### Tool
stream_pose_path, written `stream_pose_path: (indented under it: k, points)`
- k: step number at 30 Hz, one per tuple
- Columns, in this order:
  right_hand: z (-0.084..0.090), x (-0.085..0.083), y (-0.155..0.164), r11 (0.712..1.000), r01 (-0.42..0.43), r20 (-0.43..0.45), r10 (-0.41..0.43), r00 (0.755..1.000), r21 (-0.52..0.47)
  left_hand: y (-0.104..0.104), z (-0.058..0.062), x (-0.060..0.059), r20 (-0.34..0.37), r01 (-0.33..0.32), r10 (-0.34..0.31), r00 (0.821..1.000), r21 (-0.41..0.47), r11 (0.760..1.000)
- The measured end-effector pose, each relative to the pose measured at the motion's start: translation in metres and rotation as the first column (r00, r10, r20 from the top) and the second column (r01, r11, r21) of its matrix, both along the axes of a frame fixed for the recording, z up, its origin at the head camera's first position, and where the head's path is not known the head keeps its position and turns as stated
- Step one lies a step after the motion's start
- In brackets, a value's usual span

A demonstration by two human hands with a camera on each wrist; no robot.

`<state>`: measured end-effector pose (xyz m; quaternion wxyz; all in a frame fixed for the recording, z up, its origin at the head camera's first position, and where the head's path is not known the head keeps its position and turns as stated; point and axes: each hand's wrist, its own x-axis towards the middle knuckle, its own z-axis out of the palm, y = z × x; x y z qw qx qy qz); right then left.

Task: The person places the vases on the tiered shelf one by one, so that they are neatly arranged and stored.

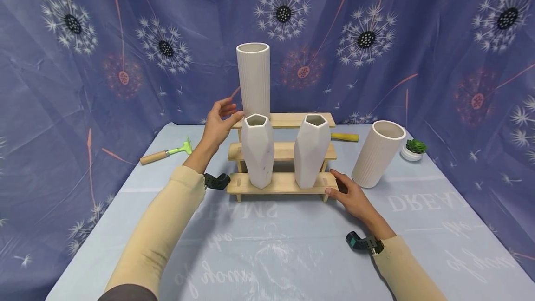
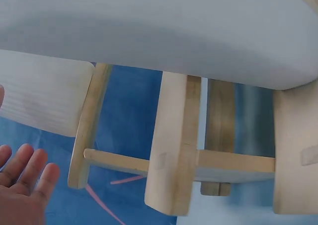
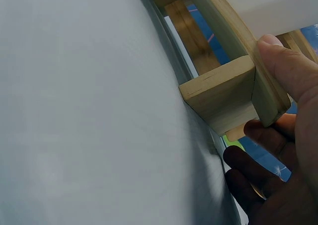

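Note:
A three-tier wooden stand [image 1: 285,183] holds a tall ribbed white vase [image 1: 256,78] upright at the left of its top shelf. Two faceted white vases, a left one [image 1: 257,152] and a right one [image 1: 310,152], are on the bottom shelf. My left hand [image 1: 219,122] is beside the ribbed vase's base, its fingers apart and loosely bent; the left wrist view shows those fingers [image 2: 37,173] holding nothing. With thumb above and index finger below, my right hand [image 3: 283,130] pinches the right end of the bottom shelf [image 3: 268,91].
Right of the stand, another ribbed white vase [image 1: 378,154] is on the cloth-covered table [image 1: 292,250]. Beyond it is a small potted succulent [image 1: 413,150]. A green-headed hand rake [image 1: 165,152] lies at the left, and a yellow handle [image 1: 346,137] shows behind the stand.

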<state>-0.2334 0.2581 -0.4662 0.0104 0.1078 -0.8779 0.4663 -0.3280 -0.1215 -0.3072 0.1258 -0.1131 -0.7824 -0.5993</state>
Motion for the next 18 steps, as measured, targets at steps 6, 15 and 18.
stream_pose_path:
  k: [6, 15, 18]
  points:
    - [0.000, 0.000, 0.000, 1.000, -0.004, -0.002, 0.004, 1.000, -0.001, -0.007, -0.006, 0.009, -0.006, -0.029, 0.029, 1.000, 0.045, 0.999]
    - [0.011, 0.005, -0.005, 1.000, -0.005, 0.022, 0.005, 1.000, -0.003, -0.017, -0.019, 0.025, 0.010, -0.023, 0.022, 1.000, 0.083, 0.996]
    - [0.024, 0.013, -0.011, 1.000, -0.005, 0.026, 0.005, 1.000, 0.000, -0.020, -0.023, 0.032, 0.031, -0.016, 0.013, 0.999, 0.094, 0.995]
